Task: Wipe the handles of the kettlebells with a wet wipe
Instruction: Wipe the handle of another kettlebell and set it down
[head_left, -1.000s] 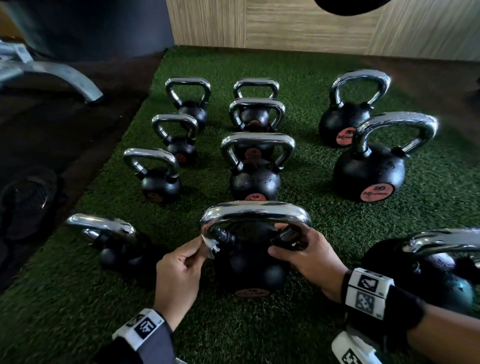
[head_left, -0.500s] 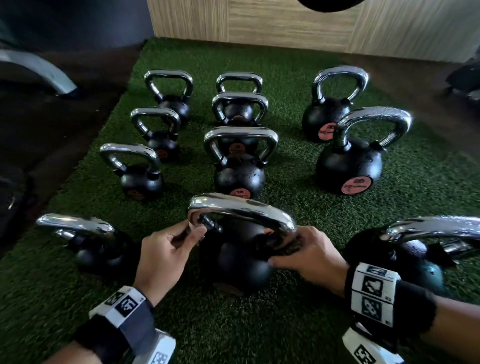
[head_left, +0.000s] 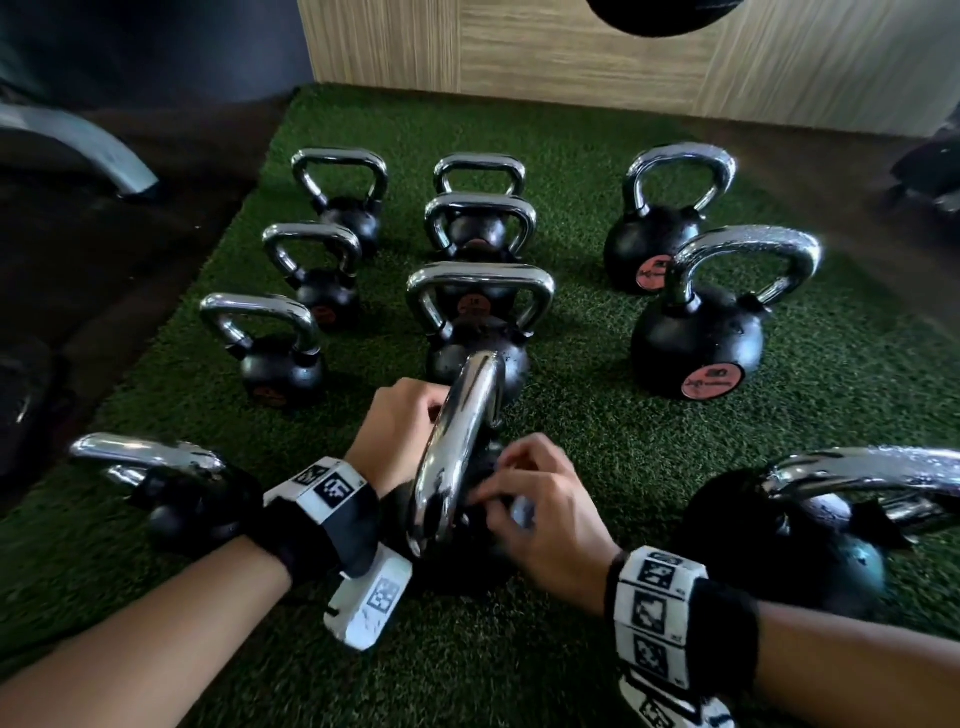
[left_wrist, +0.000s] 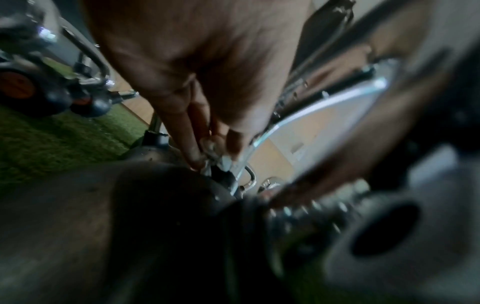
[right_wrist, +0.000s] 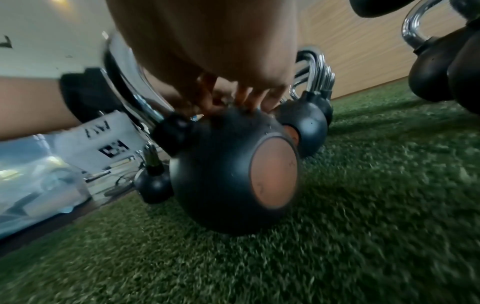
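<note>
While my left hand (head_left: 402, 434) pinches the wipe (left_wrist: 217, 156) at the far foot of the handle (head_left: 457, 447), my right hand (head_left: 545, 499), fingers curled, touches the kettlebell (right_wrist: 223, 174) on the turf (head_left: 571, 649).

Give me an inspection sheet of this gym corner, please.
Surface: green turf, kettlebells standing on it.
Job's things: near kettlebell, its chrome handle edge-on to the head camera; wet wipe at the handle's base; other kettlebells in rows behind.
Clutter: nothing seen.
Grippers: left hand pinches the wet wipe; right hand has fingers curled by the handle, grip unclear.
Cables: nothing seen.
Surroundings: wood-panelled wall, dark floor, grey metal leg.
</note>
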